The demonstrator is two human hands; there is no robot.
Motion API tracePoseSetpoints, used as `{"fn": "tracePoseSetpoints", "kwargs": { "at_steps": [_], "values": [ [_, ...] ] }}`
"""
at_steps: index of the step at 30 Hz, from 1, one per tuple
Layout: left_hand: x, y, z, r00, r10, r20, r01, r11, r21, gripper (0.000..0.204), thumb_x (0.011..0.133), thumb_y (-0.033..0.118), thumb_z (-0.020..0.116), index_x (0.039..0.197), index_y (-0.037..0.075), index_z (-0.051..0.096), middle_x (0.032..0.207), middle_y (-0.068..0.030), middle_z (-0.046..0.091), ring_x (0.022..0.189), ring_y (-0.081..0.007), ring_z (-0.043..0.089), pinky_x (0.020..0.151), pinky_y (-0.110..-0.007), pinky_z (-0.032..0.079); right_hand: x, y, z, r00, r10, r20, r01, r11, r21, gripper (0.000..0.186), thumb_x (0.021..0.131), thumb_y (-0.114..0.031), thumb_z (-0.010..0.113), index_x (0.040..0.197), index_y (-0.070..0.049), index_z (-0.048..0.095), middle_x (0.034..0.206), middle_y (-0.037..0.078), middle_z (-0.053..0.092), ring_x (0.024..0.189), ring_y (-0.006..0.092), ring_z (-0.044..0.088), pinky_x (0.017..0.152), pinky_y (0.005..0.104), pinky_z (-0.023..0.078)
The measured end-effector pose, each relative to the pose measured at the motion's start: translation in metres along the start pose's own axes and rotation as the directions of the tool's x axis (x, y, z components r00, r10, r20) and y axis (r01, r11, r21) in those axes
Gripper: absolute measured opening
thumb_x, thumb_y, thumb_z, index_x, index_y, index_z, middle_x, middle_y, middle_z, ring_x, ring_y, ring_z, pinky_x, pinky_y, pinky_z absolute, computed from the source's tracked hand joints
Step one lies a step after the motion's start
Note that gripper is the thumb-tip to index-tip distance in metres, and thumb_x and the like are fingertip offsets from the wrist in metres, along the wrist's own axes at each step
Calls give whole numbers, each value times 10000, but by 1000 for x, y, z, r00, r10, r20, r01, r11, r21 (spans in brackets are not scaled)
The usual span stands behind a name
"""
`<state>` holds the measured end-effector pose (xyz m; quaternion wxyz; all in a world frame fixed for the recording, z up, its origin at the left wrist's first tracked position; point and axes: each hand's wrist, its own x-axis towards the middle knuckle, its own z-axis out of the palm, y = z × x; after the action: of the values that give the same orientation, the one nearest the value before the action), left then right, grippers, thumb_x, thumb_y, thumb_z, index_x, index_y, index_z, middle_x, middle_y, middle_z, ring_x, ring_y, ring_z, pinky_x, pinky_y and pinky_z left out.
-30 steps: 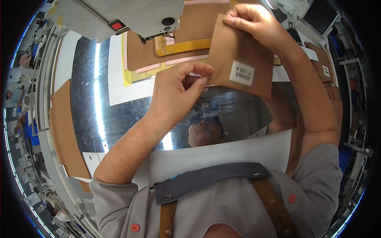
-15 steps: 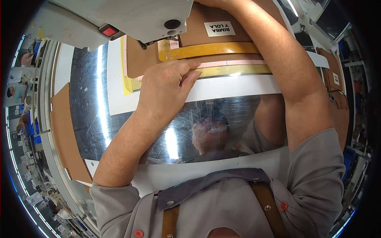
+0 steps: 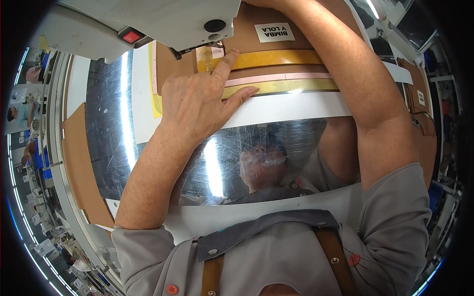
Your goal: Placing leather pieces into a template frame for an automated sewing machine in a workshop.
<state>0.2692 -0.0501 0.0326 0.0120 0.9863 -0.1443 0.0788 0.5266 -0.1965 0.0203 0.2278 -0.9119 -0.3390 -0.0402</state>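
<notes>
Flat on the work, my left hand [image 3: 195, 101] has its index finger stretched out and its thumb apart, holding nothing. The index fingertip touches an amber strip [image 3: 276, 59] on a brown sheet [image 3: 306, 45], just right of the presser area of a grey sewing machine [image 3: 197, 19]. My thumb rests by a yellow-and-pink edge strip [image 3: 301, 85] over a white sheet [image 3: 296, 105]. My right arm reaches across the brown sheet to the top edge; of my right hand [image 3: 264, 3] only a part shows, its fingers out of view. A white printed label [image 3: 274, 32] lies on the brown sheet.
A shiny, scratched metal plate [image 3: 232, 163] covers the near table. Brown card [image 3: 84, 167] stands along the left side. More brown pieces [image 3: 419, 93] and cables are at the right. A red switch [image 3: 132, 36] sits on the machine. Other people work at the far left.
My left hand has slid slightly left, and its index finger has straightened up onto the amber strip while the thumb has spread away. The right arm has hardly moved.
</notes>
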Motion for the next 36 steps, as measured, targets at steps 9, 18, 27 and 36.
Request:
{"fn": "tracePoseSetpoints", "kwargs": {
  "at_steps": [9,18,27,36],
  "values": [
    [5,-14,4,994,63,-90,-54,994,100,613,912,647,630,1309,182,675,661,-53,701,479,-187,617,534,-316,478,-9,-14,3,988,9,-153,-15,999,-40,366,813,-401,762,1041,-115,762,1004,207,737,981,375,710,868,464,559],
    [3,-12,4,995,34,-96,-35,999,-10,583,914,627,643,1273,169,685,778,-72,739,557,-197,641,570,-325,501,-26,-37,-11,980,190,-66,-187,981,46,380,815,-395,787,1012,-70,773,1021,195,743,1016,359,707,893,447,559],
    [5,-12,0,996,18,-84,-24,997,-71,554,927,589,652,1263,150,687,811,-100,743,600,-233,665,586,-329,510,-29,-34,14,963,37,-266,-46,999,-29,206,870,-296,691,951,-131,783,966,162,749,983,334,716,872,450,563],
    [8,-16,4,995,18,-103,-36,983,-178,545,908,526,713,1250,102,706,665,-37,522,577,-146,524,570,-300,414,-22,-34,17,971,99,-216,-108,994,-28,239,860,-267,707,956,-62,784,1033,168,757,1028,315,719,906,428,557]
  ]
}}
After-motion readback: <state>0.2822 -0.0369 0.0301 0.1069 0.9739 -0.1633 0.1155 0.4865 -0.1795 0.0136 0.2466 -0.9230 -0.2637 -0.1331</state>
